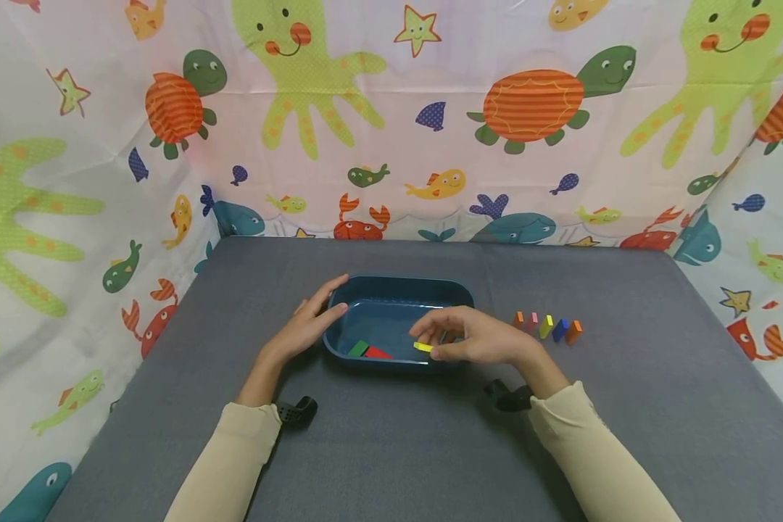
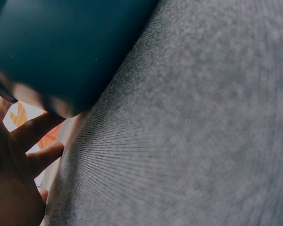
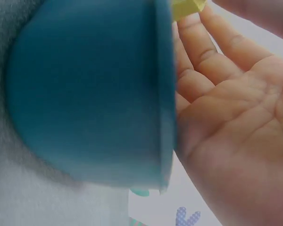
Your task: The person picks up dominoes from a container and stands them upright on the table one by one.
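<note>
over a blue tray (image 1: 380,322), the right hand (image 1: 476,335) pinches a yellow block (image 1: 423,347); the left hand (image 1: 305,324), fingers spread, rests against the tray. a light pinch and steady tray should suit so small a piece.

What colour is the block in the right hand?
The block in the right hand is yellow, best seen in the head view.

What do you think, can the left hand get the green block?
Probably yes. The left hand touches the tray, close to the green block, and nothing seems to cover it. The red block is just beside it.
</note>
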`<state>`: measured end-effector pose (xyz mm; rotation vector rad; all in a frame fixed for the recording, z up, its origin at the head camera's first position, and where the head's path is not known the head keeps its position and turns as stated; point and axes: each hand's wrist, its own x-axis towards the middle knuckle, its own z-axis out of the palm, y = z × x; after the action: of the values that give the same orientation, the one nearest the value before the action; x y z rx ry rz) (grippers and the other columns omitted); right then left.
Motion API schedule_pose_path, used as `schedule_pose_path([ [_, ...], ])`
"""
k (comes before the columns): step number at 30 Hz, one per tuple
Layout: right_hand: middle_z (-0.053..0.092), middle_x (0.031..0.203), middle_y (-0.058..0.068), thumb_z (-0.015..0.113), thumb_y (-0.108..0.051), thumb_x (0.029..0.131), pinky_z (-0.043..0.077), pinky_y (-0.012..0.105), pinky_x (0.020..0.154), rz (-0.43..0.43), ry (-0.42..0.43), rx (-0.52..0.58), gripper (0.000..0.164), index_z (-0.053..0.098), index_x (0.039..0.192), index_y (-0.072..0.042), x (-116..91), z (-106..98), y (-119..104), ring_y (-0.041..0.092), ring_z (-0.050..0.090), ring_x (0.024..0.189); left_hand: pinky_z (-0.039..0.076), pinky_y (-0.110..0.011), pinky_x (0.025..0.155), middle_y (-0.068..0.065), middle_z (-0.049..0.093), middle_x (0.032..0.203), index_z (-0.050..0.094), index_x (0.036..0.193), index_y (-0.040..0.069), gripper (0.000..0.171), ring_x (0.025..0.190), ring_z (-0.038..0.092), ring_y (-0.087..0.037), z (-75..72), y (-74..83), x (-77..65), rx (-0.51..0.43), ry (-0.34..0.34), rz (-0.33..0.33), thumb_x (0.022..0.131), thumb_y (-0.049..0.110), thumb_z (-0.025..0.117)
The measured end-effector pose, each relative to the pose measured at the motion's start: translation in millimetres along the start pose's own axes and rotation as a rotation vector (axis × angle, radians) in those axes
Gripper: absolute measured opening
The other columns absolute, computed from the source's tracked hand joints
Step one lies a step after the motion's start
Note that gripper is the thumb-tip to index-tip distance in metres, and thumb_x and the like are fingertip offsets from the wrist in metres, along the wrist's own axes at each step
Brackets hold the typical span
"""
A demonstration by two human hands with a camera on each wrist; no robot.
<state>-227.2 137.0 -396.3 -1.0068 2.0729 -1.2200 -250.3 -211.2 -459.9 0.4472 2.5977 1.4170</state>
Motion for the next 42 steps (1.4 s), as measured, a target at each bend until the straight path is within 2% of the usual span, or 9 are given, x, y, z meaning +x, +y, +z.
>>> schedule_pose_path([
  [7,0.064,0.133,0.019,0.067,-0.014,0.099,0.056,0.03,0.093,0.029,0.109,0.024,0.037,0.063,0.136,-0.015,-21.3,-10.0,0.6,0.032,0.061,0.118,-0.013,-0.068,0.121,0.0,0.022,0.17,0.025,0.161,0.038,0.058,0.157,0.021,-0.037,0.5,-2.6,-0.9,0.001,-0.011,0.0,0.107,0.043,0.047],
  [12,0.066,0.123,0.017,0.069,-0.015,0.097,0.058,0.03,0.087,0.045,0.226,0.014,0.037,0.065,0.134,-0.018,-39.8,-19.8,1.1,0.027,0.062,0.107,-0.012,-0.068,0.121,0.0,0.021,0.171,0.024,0.161,0.039,0.058,0.157,0.021,-0.037,-0.7,-0.5,-2.6,0.009,-0.011,0.001,0.107,0.044,0.047],
  [18,0.065,0.12,0.014,0.07,-0.014,0.097,0.06,0.035,0.085,0.07,0.355,-0.003,0.033,0.066,0.13,-0.018,-64.7,-34.4,1.9,0.025,0.063,0.104,-0.013,-0.069,0.12,-0.002,0.021,0.171,0.024,0.161,0.038,0.059,0.157,0.02,-0.039,-0.8,0.1,-2.7,0.011,-0.01,0.006,0.107,0.044,0.046],
  [23,0.068,0.111,0.009,0.067,-0.015,0.099,0.059,0.032,0.073,0.065,0.456,-0.035,0.032,0.062,0.131,-0.012,-88.8,-47.2,5.6,0.024,0.069,0.091,-0.013,-0.068,0.12,-0.001,0.021,0.171,0.024,0.161,0.038,0.058,0.157,0.02,-0.039,-0.2,0.3,-2.9,0.004,-0.011,0.009,0.108,0.044,0.046],
  [25,0.069,0.108,0.008,0.067,-0.015,0.099,0.056,0.032,0.061,0.073,0.511,-0.054,0.032,0.061,0.131,-0.012,-99.0,-51.2,7.9,0.02,0.07,0.086,-0.013,-0.069,0.12,-0.001,0.02,0.171,0.023,0.161,0.038,0.059,0.157,0.02,-0.039,-0.2,0.8,-2.7,0.006,-0.011,0.008,0.108,0.044,0.046],
  [27,0.071,0.109,0.005,0.066,-0.016,0.1,0.056,0.031,0.06,0.08,0.569,-0.072,0.032,0.061,0.13,-0.011,-109.1,-54.8,11.7,0.015,0.071,0.089,-0.012,-0.069,0.12,-0.002,0.02,0.171,0.023,0.162,0.037,0.059,0.157,0.02,-0.04,-0.4,1.2,-2.6,0.012,-0.011,0.005,0.107,0.045,0.046],
  [34,0.07,0.11,-0.007,0.067,-0.017,0.099,0.056,0.017,0.081,0.155,0.791,-0.109,0.033,0.062,0.13,-0.007,-141.8,-66.9,29.0,0.005,0.069,0.096,-0.012,-0.07,0.12,-0.001,0.02,0.171,0.023,0.161,0.038,0.059,0.157,0.02,-0.041,0.2,1.2,-1.3,0.013,-0.01,0.002,0.107,0.045,0.046],
  [37,0.07,0.107,-0.012,0.067,-0.018,0.099,0.055,0.015,0.08,0.194,0.868,-0.107,0.034,0.061,0.13,-0.004,-153.1,-71.1,38.4,0.003,0.068,0.094,-0.012,-0.069,0.12,-0.001,0.021,0.171,0.024,0.161,0.039,0.059,0.157,0.02,-0.04,0.9,0.0,-0.6,0.009,-0.006,-0.001,0.107,0.045,0.046],
  [42,0.069,0.106,-0.017,0.068,-0.019,0.099,0.053,0.012,0.079,0.235,0.899,-0.109,0.038,0.059,0.131,-0.001,-169.5,-74.3,56.9,0.0,0.067,0.093,-0.013,-0.069,0.12,-0.001,0.021,0.171,0.023,0.161,0.038,0.059,0.157,0.02,-0.04,2.0,-1.8,1.2,0.008,-0.004,-0.007,0.107,0.043,0.047],
])
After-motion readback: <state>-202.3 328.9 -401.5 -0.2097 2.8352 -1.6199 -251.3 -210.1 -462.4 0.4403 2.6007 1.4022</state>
